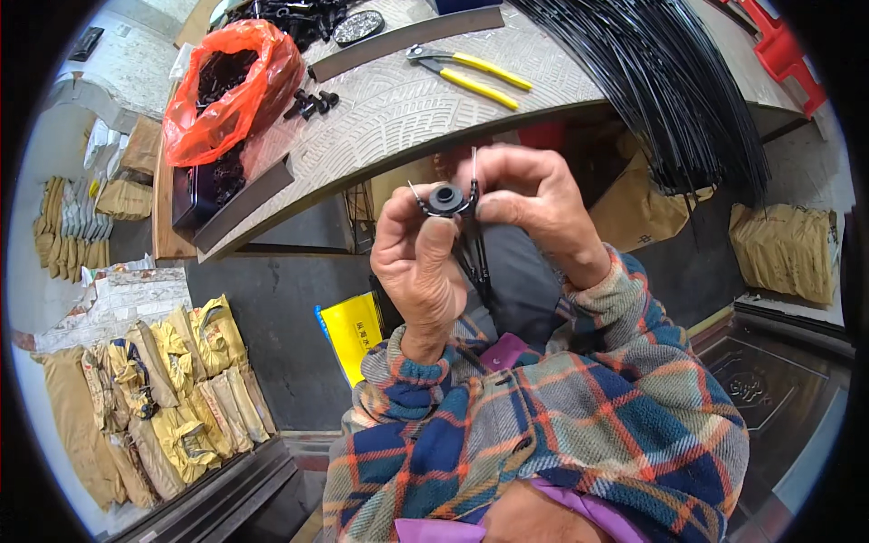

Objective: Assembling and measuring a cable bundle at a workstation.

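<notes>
In front of my body, my left hand point(418, 271) grips a small round black part point(445, 195) with a raised ring and a hole in its middle, thumb at its near edge. Thin black rods point(480, 258) hang from beneath this part towards my lap. Two fine pale metal ends point(474, 163) stick up, one on each side of it. My right hand point(548, 195) is closed, thumb and fingers pinched together at the right side of the part by one of the black rods. Its fingertips are slightly blurred, so the exact grip is hard to see.
On the patterned table point(389, 113) lie yellow-handled cutters point(471, 74), a metal strip point(407, 43) and small black fittings point(312, 104). An orange plastic bag point(272, 72) stands left; a large bundle of black rods point(670, 81) overhangs right. Wrapped packages point(172, 389) lie at lower left.
</notes>
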Demonstrator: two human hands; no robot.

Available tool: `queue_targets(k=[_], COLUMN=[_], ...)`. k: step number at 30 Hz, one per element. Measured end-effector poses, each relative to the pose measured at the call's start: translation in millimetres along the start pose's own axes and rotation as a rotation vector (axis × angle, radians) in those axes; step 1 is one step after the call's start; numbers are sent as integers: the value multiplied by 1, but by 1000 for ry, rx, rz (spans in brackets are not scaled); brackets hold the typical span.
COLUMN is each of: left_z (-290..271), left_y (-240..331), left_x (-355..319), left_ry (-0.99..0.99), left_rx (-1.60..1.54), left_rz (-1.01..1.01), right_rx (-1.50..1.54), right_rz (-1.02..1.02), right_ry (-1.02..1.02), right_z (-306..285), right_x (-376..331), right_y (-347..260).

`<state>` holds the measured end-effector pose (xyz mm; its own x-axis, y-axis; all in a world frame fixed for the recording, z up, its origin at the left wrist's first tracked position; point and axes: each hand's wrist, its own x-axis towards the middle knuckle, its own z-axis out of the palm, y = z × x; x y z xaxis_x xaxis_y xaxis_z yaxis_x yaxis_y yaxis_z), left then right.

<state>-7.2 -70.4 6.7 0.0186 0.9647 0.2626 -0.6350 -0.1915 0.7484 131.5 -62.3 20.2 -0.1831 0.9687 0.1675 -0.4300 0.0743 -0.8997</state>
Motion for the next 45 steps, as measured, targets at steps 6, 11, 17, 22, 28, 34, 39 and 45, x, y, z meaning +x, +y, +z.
queue_targets(k=[6, 11, 17, 22, 28, 34, 39, 45], left_z=[-3, -4, -25, -23, -30, -32, -52, -52], left_y=[19, 31, 43, 45, 49, 52, 48, 38], left_x=[-10, -19, -21, -29, -35, -42, -45, -50], left_ry=[-56, -5, -261, -237, -213, -213, -257, -147], left_rx=[3, 70, 36, 34, -43, -45, -81, 82], left_rz=[48, 127, -33, -9, -80, -116, -54, 36], right_rx=[-163, -265, -283, -369, -316, -209, -559, -1119], right_rz=[-143, -244, -274, -350, -251, -219, -359, -870], right_ry=[-120, -95, -227, -275, -347, -541, -346, 234], right_z=[22, 40, 41, 45, 45, 44, 49, 73], right_x=[-10, -14, -17, -16, -12, -2, -8, -43], right_y=[3, 5, 14, 9, 13, 12, 10, 41])
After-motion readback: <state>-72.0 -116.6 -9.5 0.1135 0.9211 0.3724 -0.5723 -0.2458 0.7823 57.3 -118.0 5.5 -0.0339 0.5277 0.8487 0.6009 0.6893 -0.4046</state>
